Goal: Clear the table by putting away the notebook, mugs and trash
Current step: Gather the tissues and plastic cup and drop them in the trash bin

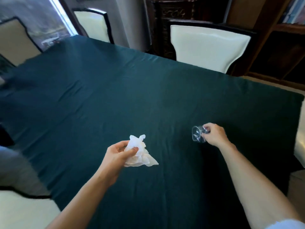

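Note:
My left hand [118, 153] grips a crumpled white paper napkin [140, 152] just above the dark green tablecloth [102, 100], near the table's front middle. To the right, my right hand [214, 134] pinches a crushed clear plastic cup [197, 134] that lies on its side, low over the cloth. No notebook or mug shows in this view.
Cream-upholstered chairs with dark frames stand around the table: one at the far right [209, 45], one at the far middle [92, 23], one at the left [14, 40], one at the near left [19, 210]. A dark carved cabinet [171, 15] and bookshelf [287, 30] stand behind.

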Available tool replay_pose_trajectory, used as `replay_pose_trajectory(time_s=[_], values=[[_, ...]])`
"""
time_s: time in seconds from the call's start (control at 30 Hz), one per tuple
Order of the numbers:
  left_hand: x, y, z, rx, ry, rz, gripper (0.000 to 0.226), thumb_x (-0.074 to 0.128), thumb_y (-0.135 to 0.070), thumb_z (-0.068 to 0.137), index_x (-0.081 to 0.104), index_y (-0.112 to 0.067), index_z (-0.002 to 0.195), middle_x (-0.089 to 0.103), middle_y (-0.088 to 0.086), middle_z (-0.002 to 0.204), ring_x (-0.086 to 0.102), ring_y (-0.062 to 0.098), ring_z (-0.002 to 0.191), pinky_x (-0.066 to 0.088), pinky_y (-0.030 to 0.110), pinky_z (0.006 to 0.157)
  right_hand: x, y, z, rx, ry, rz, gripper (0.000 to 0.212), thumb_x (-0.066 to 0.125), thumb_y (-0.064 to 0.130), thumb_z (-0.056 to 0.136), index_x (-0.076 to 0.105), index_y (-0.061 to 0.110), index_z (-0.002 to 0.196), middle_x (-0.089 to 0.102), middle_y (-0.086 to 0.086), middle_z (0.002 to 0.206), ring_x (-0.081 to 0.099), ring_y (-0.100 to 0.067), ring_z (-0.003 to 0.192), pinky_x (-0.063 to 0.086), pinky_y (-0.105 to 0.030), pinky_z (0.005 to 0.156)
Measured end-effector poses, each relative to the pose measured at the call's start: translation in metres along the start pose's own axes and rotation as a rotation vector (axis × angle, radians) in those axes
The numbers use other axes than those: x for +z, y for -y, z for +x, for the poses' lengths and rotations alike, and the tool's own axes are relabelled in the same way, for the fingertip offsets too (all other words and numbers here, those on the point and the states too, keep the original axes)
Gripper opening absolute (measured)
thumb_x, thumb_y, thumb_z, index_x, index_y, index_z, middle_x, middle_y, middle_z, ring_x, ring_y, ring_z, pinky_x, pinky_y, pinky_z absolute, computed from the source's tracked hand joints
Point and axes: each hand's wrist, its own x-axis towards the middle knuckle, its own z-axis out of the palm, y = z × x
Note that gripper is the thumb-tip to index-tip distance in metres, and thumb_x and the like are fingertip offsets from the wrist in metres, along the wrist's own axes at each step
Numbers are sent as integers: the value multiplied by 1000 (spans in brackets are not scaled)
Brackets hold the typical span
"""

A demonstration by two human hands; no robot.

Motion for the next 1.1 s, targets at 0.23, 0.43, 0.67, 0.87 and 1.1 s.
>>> replay_pose_trajectory(time_s=[0.23,0.43,0.67,0.87,1.1], values=[[-69,-5,-25,28,-115,3,16,72,-9,94,80,-15,107,85,8,101,81,26,94,60,28,73,21,120,-91,-168,460,415,13,84,5,79,71,6,79,75,-9,77,67,-22,77,59,-35,72],[-146,-27,-82,186,-157,-175,21,74,-6,87,79,-9,107,83,17,101,77,27,83,61,33,66,64,278,-241,-482,721,754,12,72,13,95,77,9,85,75,-9,81,68,-16,72,57,-26,67],[-313,-5,-193,368,-167,-450,12,75,-16,86,82,-13,95,81,9,93,79,20,75,62,28,60,155,424,-390,-629,588,717,13,76,17,92,80,6,86,81,-3,105,75,-22,93,59,-40,90],[-461,46,-283,415,-288,-549,21,66,-13,91,86,-16,87,83,5,83,77,17,70,63,27,59,257,525,-497,-621,727,778,11,72,7,94,69,-3,99,77,-9,87,71,-20,81,64,-31,74],[-582,96,-351,443,-390,-639,50,66,-44,92,79,-1,114,78,24,115,76,32,98,65,40,79,352,604,-580,-685,883,746,40,74,5,92,63,17,128,81,-12,104,77,-23,93,63,-35,81]])
